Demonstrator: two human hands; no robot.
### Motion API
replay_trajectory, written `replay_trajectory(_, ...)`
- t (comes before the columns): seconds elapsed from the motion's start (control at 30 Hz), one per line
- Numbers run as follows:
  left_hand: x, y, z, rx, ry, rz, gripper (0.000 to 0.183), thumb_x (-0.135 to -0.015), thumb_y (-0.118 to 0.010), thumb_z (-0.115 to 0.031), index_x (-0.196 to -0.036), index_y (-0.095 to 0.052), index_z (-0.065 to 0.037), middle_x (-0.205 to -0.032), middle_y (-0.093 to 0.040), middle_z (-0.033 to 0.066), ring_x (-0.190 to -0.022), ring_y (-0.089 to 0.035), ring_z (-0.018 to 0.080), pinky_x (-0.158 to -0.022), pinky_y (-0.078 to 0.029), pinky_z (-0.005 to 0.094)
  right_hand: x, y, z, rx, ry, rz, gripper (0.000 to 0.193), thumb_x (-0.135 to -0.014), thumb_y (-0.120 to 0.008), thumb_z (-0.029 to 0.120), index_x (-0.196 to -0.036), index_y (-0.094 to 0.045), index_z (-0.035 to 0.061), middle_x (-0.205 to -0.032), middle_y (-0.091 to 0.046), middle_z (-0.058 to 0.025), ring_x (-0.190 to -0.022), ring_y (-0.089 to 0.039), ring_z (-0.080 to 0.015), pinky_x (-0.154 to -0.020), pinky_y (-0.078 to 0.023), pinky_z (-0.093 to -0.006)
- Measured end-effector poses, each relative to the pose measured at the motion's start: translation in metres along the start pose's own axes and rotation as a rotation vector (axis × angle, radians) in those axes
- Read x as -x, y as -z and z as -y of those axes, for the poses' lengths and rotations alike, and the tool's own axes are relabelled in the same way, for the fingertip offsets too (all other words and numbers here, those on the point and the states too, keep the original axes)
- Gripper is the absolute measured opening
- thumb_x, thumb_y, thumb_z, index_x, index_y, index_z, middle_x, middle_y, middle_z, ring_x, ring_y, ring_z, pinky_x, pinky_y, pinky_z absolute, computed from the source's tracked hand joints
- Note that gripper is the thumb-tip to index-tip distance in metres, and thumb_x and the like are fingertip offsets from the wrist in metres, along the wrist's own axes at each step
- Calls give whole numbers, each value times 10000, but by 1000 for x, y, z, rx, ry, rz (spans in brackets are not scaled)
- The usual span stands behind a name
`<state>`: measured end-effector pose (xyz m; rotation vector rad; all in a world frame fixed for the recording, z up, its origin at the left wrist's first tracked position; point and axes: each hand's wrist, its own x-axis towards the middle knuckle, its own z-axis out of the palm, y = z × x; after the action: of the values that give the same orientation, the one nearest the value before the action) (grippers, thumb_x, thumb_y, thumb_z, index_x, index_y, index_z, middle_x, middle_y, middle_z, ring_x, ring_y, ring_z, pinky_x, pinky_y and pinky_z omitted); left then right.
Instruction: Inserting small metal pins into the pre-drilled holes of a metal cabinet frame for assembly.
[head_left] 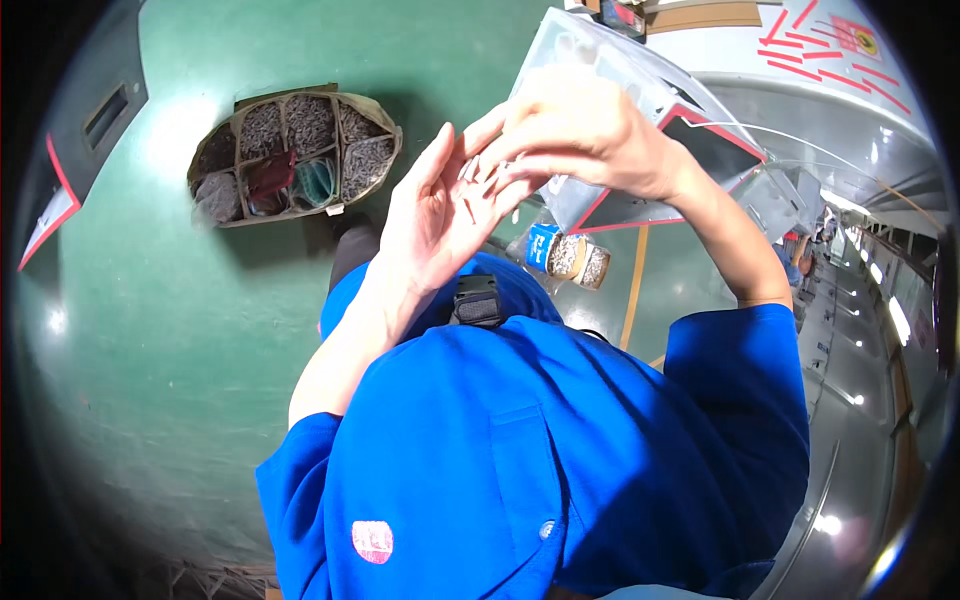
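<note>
My left hand (437,222) is held palm up, lightly cupped, with several small pale metal fasteners (470,192) lying in the palm and by the fingers. From the other side my right hand (590,135) reaches over it, its fingers bent together above the fasteners. What sits between the right fingertips is partly hidden. Beyond the hands to the left rests a divided box (283,217), its compartments filled with grey fasteners (310,122), a dark red piece (270,178) and a teal piece (314,182).
A clear bag with a blue label (543,246) and fasteners lies below my right wrist. Close behind that hand stands a grey panel with red edging (735,150). Another red-edged grey panel (100,110) is at the far left, above the green floor (170,350).
</note>
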<state>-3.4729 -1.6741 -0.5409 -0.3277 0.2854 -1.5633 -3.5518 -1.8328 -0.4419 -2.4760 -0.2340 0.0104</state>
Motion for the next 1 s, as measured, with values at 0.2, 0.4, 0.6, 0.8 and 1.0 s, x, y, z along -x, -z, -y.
replay_trajectory(0.2,-8,4,10,-120,-16,-176,481,-981,-351,-217,-1345,-295,94,-1404,-299,263,-1325,-294,352,-1111,-277,442,27,30,9,-192,-359,-285,159,-729,-668,-30,-887,-672,-14,-830,-648,-83,-777,-605,-175,-719,-470,-288)
replay_trajectory(0.4,-17,27,14,-524,7,-442,377,-932,-414,-29,-1283,-366,100,-1342,-405,240,-1246,-433,285,-1041,-408,308,112,-52,26,-878,-734,-920,99,-806,-656,25,-900,-633,7,-864,-660,-104,-808,-633,-154,-753,-505,-257)
replay_trajectory(0.6,-67,50,6,-599,294,-191,362,-954,-413,-67,-1302,-401,32,-999,-562,78,-671,-470,59,-551,-416,166,164,-150,6,-1542,-716,-1893,95,-883,-582,83,-955,-611,28,-982,-642,-91,-861,-614,-143,-827,-481,-327)
replay_trajectory(0.8,-142,38,49,-1402,493,-230,415,-940,-385,-62,-1349,-435,-115,-632,-334,-61,-507,-283,28,-431,-244,181,153,-138,-17,-1481,-434,-2297,96,-894,-574,96,-970,-603,44,-1010,-636,-74,-880,-613,-123,-849,-478,-315)
replay_trajectory(1.0,-165,40,79,-1665,511,28,509,-897,-381,6,-1378,-418,-155,-609,-344,-58,-551,-315,39,-497,-304,190,146,-117,5,-1459,-353,-2378,106,-894,-579,120,-966,-595,44,-974,-649,-67,-851,-621,-114,-825,-496,-306)
